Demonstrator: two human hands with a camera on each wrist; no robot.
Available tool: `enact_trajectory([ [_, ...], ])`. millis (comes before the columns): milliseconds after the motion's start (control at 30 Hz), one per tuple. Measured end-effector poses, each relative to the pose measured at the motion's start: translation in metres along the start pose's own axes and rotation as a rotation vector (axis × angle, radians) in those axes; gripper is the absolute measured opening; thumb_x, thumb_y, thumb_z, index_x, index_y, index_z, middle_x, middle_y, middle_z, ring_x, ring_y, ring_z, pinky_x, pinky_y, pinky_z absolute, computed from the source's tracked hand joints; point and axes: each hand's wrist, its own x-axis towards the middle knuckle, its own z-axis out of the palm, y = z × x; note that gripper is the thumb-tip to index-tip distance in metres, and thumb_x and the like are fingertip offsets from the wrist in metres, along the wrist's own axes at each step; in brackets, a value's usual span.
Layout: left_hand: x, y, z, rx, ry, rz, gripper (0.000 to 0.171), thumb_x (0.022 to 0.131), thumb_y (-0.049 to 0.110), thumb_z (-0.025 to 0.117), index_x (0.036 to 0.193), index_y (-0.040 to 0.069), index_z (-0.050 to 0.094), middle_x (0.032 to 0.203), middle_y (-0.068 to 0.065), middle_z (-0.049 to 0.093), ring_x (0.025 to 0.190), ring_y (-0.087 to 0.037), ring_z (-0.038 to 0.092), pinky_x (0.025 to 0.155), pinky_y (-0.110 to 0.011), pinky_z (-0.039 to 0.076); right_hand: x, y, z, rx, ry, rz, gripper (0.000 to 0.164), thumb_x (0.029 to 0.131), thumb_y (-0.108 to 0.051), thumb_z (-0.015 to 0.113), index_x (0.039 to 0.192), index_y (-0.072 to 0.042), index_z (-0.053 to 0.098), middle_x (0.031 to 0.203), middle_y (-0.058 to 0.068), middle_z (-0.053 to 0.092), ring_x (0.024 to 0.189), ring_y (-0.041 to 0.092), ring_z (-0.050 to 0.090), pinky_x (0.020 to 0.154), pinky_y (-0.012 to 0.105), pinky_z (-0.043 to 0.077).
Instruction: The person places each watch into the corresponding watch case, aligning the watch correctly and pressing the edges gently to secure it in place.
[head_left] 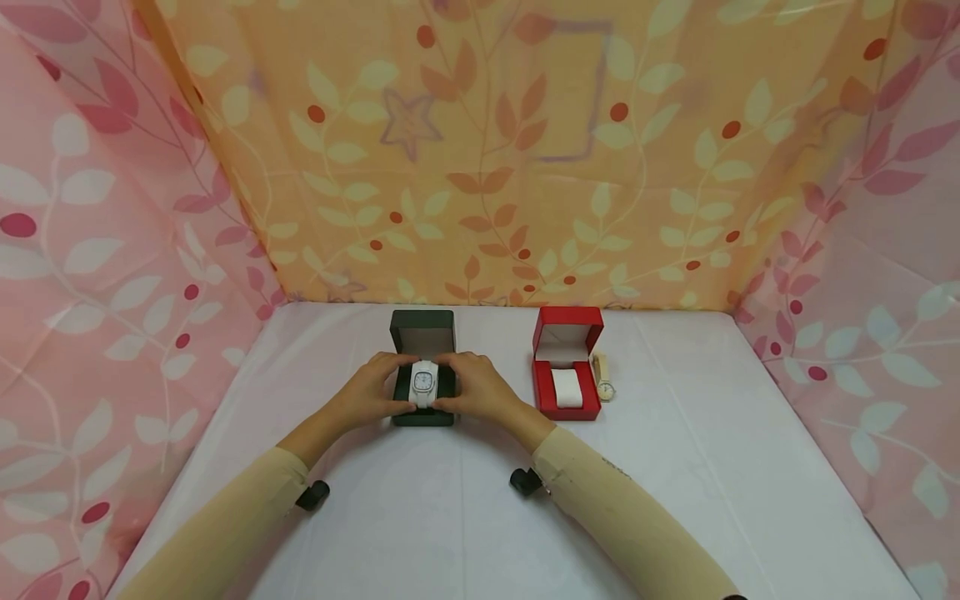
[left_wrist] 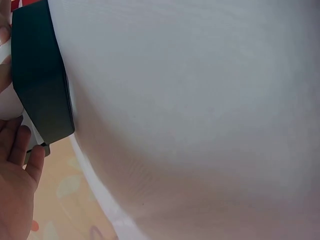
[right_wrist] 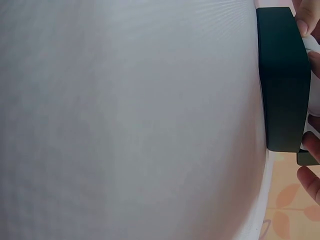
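A white wristwatch [head_left: 424, 382] with a squarish dial lies face up in the open dark green watch box [head_left: 423, 421]. My left hand [head_left: 366, 390] is at its left side and my right hand [head_left: 483, 387] at its right, thumbs near the front edge and fingers at the back, both pinching the watch. Both wrist views show the outer wall of the green box [left_wrist: 40, 75] [right_wrist: 285, 80], with fingertips over its rim; the watch is mostly hidden there. In the left wrist view, part of the left hand [left_wrist: 15, 195] shows beyond the box.
To the right stands an open red watch box [head_left: 567, 414] with a white cushion [head_left: 567, 388] in it. Beside that box lies a second watch [head_left: 604, 387] with a beige strap. A white cloth [head_left: 450, 533] covers the table, with patterned curtains [head_left: 480, 150] behind and at both sides.
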Motion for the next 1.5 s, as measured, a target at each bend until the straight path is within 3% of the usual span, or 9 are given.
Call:
enact_trajectory([
  [433,-0.0014,-0.0007,-0.0019,-0.004,-0.024,0.013,0.078,0.076,0.023,0.093,0.143,0.01,0.057,0.135,-0.012,0.061,0.128,-0.033,0.054,0.106,-0.057,0.046,-0.0009,-0.0042,0.0002,-0.075,-0.003,-0.026,0.07,0.082,-0.045,0.084,0.14,-0.015,0.058,0.13,0.002,0.068,0.119,0.019,0.06,0.106,0.046,0.043],
  [800,-0.0018,0.0046,-0.0002,-0.012,-0.03,-0.041,0.075,0.078,0.022,0.091,0.143,0.009,0.056,0.136,-0.012,0.06,0.129,-0.032,0.053,0.106,-0.057,0.046,-0.0015,-0.0028,0.0011,-0.059,-0.004,-0.015,0.07,0.083,-0.043,0.085,0.141,-0.015,0.058,0.132,0.003,0.068,0.121,0.02,0.059,0.105,0.045,0.042],
  [1500,-0.0036,0.0014,0.0019,0.006,-0.048,-0.026,0.07,0.08,0.022,0.089,0.141,0.007,0.058,0.136,-0.012,0.061,0.13,-0.033,0.051,0.109,-0.055,0.044,-0.0006,-0.0075,0.0029,-0.099,0.006,-0.011,0.065,0.082,-0.045,0.085,0.136,-0.017,0.063,0.128,0.002,0.07,0.119,0.021,0.059,0.102,0.045,0.044],
])
